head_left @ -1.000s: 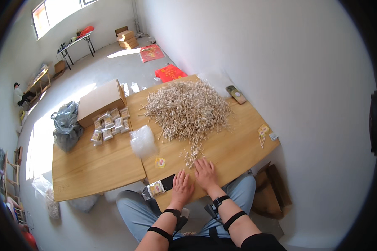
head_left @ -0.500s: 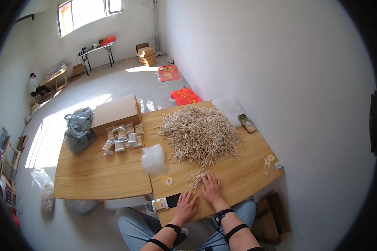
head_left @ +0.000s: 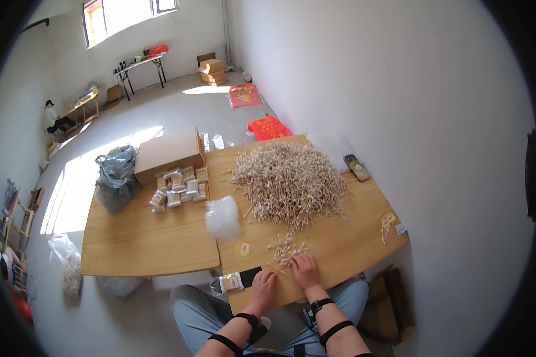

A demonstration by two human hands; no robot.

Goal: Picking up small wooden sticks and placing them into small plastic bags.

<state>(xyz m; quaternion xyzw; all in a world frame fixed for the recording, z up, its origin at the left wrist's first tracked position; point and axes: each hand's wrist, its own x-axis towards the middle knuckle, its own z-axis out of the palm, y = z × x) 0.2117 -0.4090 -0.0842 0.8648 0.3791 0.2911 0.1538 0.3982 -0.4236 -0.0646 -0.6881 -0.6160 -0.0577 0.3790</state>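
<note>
A big heap of cotton swabs (head_left: 289, 181) covers the middle of the wooden table (head_left: 339, 238). A small loose cluster of cotton swabs (head_left: 284, 247) lies at its near side. My right hand (head_left: 305, 271) is at the cluster's near edge, fingers curled in on a few swabs. Left of it, by the table's front edge, my left hand (head_left: 263, 290) rests with fingers bent; what they hold, if anything, is hidden. A filled pack of swabs (head_left: 229, 282) lies beside the left hand, on a black flat strip (head_left: 251, 276).
Clear plastic bags (head_left: 222, 218), a yellow card (head_left: 242, 249) and several filled packs (head_left: 181, 187) lie to the left. Behind them stand a cardboard box (head_left: 170, 156) and a grey plastic bag (head_left: 117, 178). A phone (head_left: 356, 167) lies near the right wall. Someone (head_left: 52, 117) sits far left.
My right hand has drawn slightly back and its fingers have curled. The small swab cluster shows more spread out in front of it. My left hand's fingers, flat before, are now bent.
</note>
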